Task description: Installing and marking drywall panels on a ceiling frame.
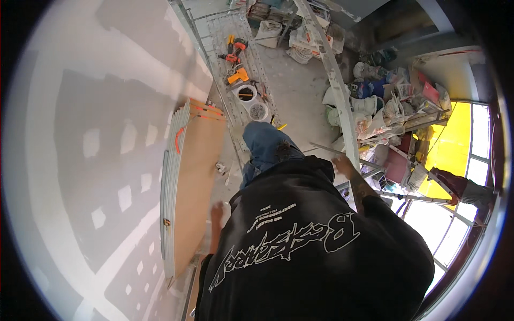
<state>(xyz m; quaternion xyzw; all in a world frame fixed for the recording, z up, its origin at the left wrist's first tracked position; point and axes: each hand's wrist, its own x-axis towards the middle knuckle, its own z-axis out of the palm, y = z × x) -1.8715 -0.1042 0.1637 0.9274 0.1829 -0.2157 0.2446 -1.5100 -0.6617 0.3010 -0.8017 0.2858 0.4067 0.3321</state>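
My left hand (217, 211) hangs at my side next to a stack of boards (201, 155) leaning on the wall; its fingers are too small and blurred to read. My right hand (343, 165) is held out to the right, fingers apart, close to a pale beam (336, 88); whether it touches the beam I cannot tell. Nothing shows in it. Ahead of my bent blue-clad leg (267, 142) is a metal scaffold plank (220, 40). On the plank lie a red and black cordless drill (240, 44), an orange-yellow tool (237, 76) and two white tubs, one holding grey screw-like bits (258, 112).
A wall (115, 96) with pale filler patches rises at left. Filled sacks (369, 88) and rubble bags are heaped at the right on the floor below. Beyond them a ladder (428, 176) stands by a window with yellow sheeting (452, 150).
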